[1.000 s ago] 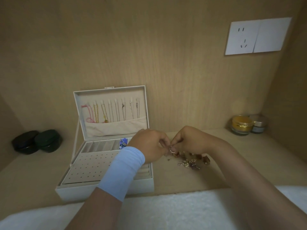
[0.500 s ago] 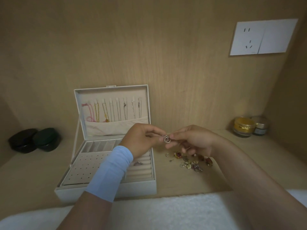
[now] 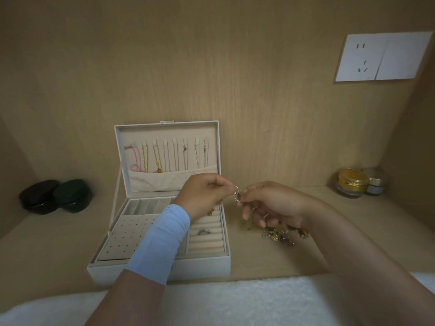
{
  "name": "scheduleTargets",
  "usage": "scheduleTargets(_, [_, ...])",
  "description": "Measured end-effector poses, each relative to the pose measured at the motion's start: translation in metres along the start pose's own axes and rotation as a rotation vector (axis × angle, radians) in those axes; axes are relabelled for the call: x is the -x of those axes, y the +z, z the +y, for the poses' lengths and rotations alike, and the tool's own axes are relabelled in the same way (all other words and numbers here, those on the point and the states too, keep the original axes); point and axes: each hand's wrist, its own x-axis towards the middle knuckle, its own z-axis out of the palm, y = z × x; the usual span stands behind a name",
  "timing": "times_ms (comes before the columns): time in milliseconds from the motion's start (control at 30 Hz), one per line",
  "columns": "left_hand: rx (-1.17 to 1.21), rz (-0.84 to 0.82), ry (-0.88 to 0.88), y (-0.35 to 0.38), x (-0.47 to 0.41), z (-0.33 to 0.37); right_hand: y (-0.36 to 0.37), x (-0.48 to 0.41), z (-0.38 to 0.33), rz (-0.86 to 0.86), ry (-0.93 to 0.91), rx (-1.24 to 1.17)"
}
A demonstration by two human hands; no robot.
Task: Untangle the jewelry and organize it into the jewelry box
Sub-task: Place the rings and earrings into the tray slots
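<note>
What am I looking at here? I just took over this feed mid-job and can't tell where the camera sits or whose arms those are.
There is no machine here: a person works with two bare hands, and the single wide-angle camera sits on their head, looking forward and down. So the arms coming in from the bottom are the wearer's own. The left hand, with a light blue sleeve on its forearm, and the right hand meet in the middle, their fingers pinching a small silvery jewelry piece between them, above the shelf. An open white jewelry box stands on the wooden shelf; necklaces hang in its lid and a ring sits in its ring rolls. A loose jewelry pile lies to the right of the box.
</note>
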Motion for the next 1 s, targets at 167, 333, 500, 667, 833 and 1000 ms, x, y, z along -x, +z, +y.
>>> scheduleTargets(167, [0.057,-0.059,-0.011,-0.006,0.002,0.003,0.004,0.0,-0.004,0.041,-0.059,-0.091])
scheduleTargets(333, [0.029,-0.051,0.035,-0.013,0.012,0.007,0.01,0.001,-0.004,0.008,-0.098,-0.1])
scheduleTargets(500, [0.053,0.024,0.034,-0.015,0.023,0.002,0.014,-0.001,-0.005,0.001,-0.148,-0.162])
scheduleTargets(667, [-0.036,0.051,0.044,-0.009,0.024,0.002,0.012,0.002,-0.005,0.015,-0.156,-0.136])
scheduleTargets(833, [-0.036,0.07,0.094,-0.002,0.018,0.004,0.005,0.004,-0.008,0.009,-0.138,-0.284])
scheduleTargets(1000, [-0.19,0.057,0.17,0.007,0.01,0.004,-0.008,0.008,-0.006,0.035,-0.103,-0.194])
